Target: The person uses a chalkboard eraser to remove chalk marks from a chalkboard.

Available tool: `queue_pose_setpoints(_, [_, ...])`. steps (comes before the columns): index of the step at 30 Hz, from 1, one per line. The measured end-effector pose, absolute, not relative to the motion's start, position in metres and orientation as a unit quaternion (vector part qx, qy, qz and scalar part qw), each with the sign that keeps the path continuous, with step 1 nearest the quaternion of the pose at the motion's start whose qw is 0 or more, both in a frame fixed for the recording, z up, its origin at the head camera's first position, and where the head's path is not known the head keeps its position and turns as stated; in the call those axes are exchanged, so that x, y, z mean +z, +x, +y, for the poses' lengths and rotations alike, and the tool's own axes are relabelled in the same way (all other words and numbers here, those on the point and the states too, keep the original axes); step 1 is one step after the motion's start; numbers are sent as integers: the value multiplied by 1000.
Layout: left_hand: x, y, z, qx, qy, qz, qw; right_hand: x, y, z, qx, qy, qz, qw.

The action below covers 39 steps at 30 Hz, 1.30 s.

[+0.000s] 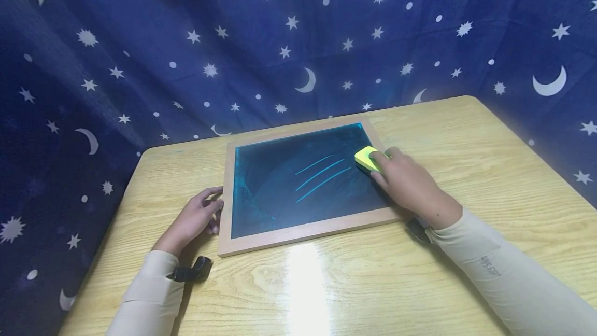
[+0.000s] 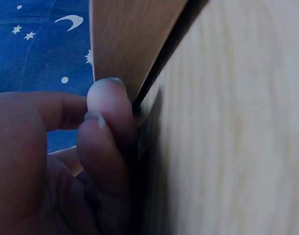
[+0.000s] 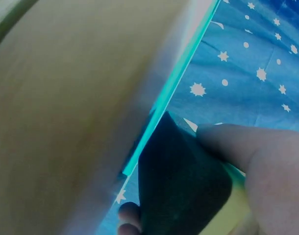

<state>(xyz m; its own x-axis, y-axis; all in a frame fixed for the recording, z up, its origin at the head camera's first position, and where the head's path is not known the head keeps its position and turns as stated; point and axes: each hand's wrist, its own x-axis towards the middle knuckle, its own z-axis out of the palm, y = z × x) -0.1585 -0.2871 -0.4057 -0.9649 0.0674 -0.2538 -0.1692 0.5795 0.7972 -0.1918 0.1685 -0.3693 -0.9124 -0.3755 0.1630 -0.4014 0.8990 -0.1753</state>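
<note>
A chalkboard in a light wooden frame lies on the table, with three slanted blue chalk lines near its middle. My right hand grips a yellow eraser over the board's right part, to the right of the lines. The eraser's dark felt side shows in the right wrist view, with fingers around its body. At the frame's left side, my left hand rests with bent, relaxed fingers. Its fingertips touch the outer edge of the wooden frame.
The pale wooden table extends past the board on every side. Behind it hangs a dark blue curtain with white moons and stars. Bluish chalk smears mark the board's left edge and corners.
</note>
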Motion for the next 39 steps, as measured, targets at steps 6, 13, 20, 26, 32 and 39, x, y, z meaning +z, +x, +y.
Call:
queue_pose_setpoints(6, [-405,-158,-286,463,-23,877,127,-371,-193,167,113,197,-972,64])
queue_pose_setpoints(13, [-406,-158,-288,462,-26,877,131,-370,-193,167,121,188,-973,58])
queue_pose_setpoints(20, [-405,-159,-288,459,-24,878,134,-369,-193,167,116,187,-974,55])
queue_pose_setpoints(26, [-407,-159,-288,458,-24,878,134,-369,-190,166,100,191,-974,65])
queue_pose_setpoints(32, [-407,-160,-289,461,-25,877,132,-369,-190,166,97,199,-973,66])
queue_pose_setpoints(39, [-405,-159,-287,468,-20,874,131,-369,-188,165,94,215,-970,69])
